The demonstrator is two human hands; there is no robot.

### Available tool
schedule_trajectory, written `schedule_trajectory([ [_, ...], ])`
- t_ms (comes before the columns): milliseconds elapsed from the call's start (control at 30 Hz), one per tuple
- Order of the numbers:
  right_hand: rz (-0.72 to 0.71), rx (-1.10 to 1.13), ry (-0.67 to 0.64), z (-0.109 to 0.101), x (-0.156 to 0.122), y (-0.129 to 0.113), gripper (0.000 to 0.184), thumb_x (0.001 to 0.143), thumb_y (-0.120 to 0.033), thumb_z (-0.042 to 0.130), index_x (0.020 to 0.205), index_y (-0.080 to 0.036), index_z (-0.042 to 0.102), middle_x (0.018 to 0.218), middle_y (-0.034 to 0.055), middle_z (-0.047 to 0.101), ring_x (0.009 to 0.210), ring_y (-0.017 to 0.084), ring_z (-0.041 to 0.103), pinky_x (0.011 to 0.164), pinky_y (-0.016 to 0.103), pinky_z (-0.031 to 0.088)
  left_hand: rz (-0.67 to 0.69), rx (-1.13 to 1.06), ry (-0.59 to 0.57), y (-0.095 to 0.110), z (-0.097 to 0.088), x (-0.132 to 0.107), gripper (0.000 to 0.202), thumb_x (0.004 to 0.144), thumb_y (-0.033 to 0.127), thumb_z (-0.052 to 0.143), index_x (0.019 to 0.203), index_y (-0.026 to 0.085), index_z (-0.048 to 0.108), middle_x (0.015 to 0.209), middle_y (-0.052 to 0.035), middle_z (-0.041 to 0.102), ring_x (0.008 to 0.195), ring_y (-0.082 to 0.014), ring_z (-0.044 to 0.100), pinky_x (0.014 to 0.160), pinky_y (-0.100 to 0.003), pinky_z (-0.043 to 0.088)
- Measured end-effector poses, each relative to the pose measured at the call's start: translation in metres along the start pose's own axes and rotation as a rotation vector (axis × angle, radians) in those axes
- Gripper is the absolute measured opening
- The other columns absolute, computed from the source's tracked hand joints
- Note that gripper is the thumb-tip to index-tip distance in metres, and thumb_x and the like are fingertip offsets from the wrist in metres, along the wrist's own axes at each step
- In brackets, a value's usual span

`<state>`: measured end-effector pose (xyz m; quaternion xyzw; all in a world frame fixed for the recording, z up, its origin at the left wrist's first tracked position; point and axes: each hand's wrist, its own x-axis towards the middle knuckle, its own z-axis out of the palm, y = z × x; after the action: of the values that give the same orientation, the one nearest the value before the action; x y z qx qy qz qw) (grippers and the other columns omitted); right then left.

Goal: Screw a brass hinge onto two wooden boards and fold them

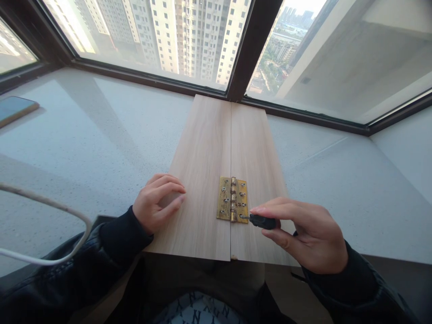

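Observation:
Two light wooden boards (205, 148) lie side by side on a pale stone sill, joined by a brass hinge (232, 199) with several screws. My right hand (303, 234) grips a small black screwdriver (261, 221), its tip set against the lower right screw of the hinge. My left hand (157, 202) rests with curled fingers on the left edge of the left board, holding nothing.
A phone (15, 109) lies on the sill at the far left. A white cable (50, 207) loops across the lower left. Dark window frames (248, 49) run along the back, and the sill's front edge lies just under the boards.

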<state>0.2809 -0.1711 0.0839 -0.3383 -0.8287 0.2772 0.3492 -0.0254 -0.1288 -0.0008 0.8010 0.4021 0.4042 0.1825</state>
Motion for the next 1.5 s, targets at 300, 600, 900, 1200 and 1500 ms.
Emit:
schedule_trajectory([
  [300, -0.022, -0.019, 0.181, 0.013, -0.008, 0.005, 0.04, 0.076, -0.006, 0.073, 0.112, -0.022, 0.063, 0.092, 0.0071, 0.069, 0.073, 0.02, 0.068, 0.058, 0.031, 0.059, 0.007, -0.001, 0.003, -0.002, 0.0, 0.0, 0.007, 0.084, 0.017, 0.06, 0.087, 0.018, 0.066, 0.09, -0.0056, 0.067, 0.092, -0.0221, 0.059, 0.086, -0.044, 0.047],
  [600, -0.034, 0.02, -0.04, -0.007, 0.0, 0.0, 0.037, 0.087, -0.008, 0.06, 0.122, -0.021, 0.062, 0.105, 0.0106, 0.071, 0.094, 0.023, 0.069, 0.075, 0.034, 0.062, 0.001, 0.002, 0.002, -0.003, 0.001, -0.001, 0.007, 0.085, 0.019, 0.059, 0.087, 0.019, 0.066, 0.09, -0.0058, 0.067, 0.092, -0.0221, 0.059, 0.086, -0.044, 0.048],
  [900, -0.007, 0.02, 0.115, 0.006, 0.002, 0.007, 0.028, 0.083, -0.014, 0.07, 0.109, -0.022, 0.064, 0.088, 0.007, 0.068, 0.077, 0.021, 0.067, 0.061, 0.033, 0.06, 0.002, 0.005, 0.003, -0.002, 0.0, 0.0, 0.007, 0.084, 0.018, 0.059, 0.087, 0.019, 0.066, 0.09, -0.0057, 0.067, 0.092, -0.0223, 0.059, 0.086, -0.044, 0.048],
  [1200, 0.073, 0.159, -0.067, -0.004, 0.002, 0.002, 0.034, 0.085, -0.007, 0.062, 0.115, -0.024, 0.062, 0.106, 0.0076, 0.072, 0.096, 0.023, 0.069, 0.067, 0.03, 0.062, -0.005, 0.007, -0.002, -0.002, 0.0, 0.0, 0.007, 0.084, 0.018, 0.059, 0.087, 0.019, 0.065, 0.09, -0.0054, 0.067, 0.093, -0.0226, 0.059, 0.086, -0.043, 0.047],
  [1500, -0.005, 0.215, 0.071, 0.011, 0.001, 0.009, 0.032, 0.086, -0.011, 0.068, 0.115, -0.023, 0.064, 0.1, 0.0065, 0.074, 0.09, 0.021, 0.071, 0.07, 0.03, 0.062, -0.013, -0.011, 0.001, 0.0, 0.001, -0.001, 0.007, 0.084, 0.015, 0.059, 0.087, 0.017, 0.066, 0.09, -0.006, 0.066, 0.094, -0.0224, 0.058, 0.088, -0.044, 0.046],
])
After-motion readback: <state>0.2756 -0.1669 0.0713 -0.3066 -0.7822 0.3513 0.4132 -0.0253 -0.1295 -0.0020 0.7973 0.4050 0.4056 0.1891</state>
